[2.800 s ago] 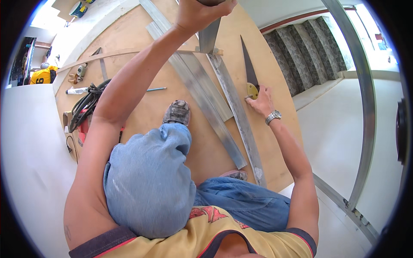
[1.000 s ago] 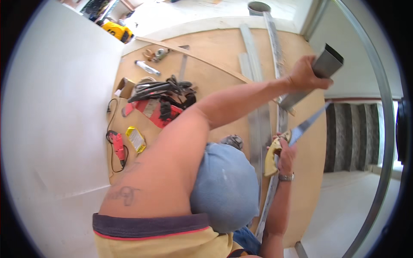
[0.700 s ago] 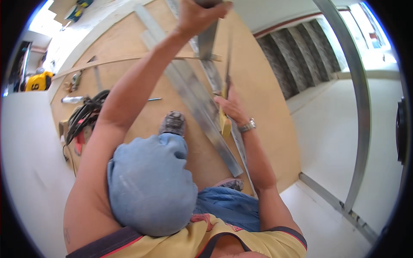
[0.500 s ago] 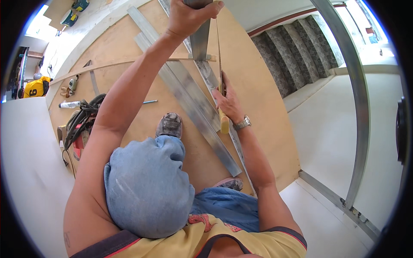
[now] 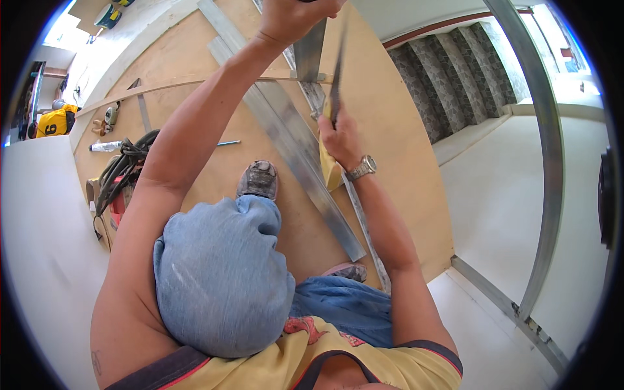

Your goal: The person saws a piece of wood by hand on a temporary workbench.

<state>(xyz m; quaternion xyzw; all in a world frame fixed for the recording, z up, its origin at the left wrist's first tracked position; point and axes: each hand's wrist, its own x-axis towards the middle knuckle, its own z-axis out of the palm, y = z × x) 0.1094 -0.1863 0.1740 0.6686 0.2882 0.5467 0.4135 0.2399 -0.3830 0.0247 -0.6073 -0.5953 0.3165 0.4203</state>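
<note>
My left hand (image 5: 292,18), at the top of the view, is closed around the upper part of a grey metal channel (image 5: 309,55). The channel stands tilted, its lower end by a thin wooden strip (image 5: 188,80). My right hand (image 5: 342,138), with a watch on the wrist, grips the yellow handle (image 5: 329,170) of what looks like a handsaw. Its dark, narrow blade (image 5: 338,75) points up and away, blurred and seen nearly edge-on, just right of the channel. A gap shows between blade and channel lower down; the blade's far tip is hard to make out.
Long metal channels (image 5: 305,172) lie across the plywood board (image 5: 403,195) underfoot. At left are a coiled black cable (image 5: 127,162), a clear bottle (image 5: 104,146) and a blue pencil (image 5: 229,142). Carpeted stairs (image 5: 448,78) descend at right, beside an upright metal frame (image 5: 545,143).
The saw's blade has swung clockwise and now shows more of its side. My right hand has turned, tipping the handle's end left. My left hand and the channel have shifted slightly up and right.
</note>
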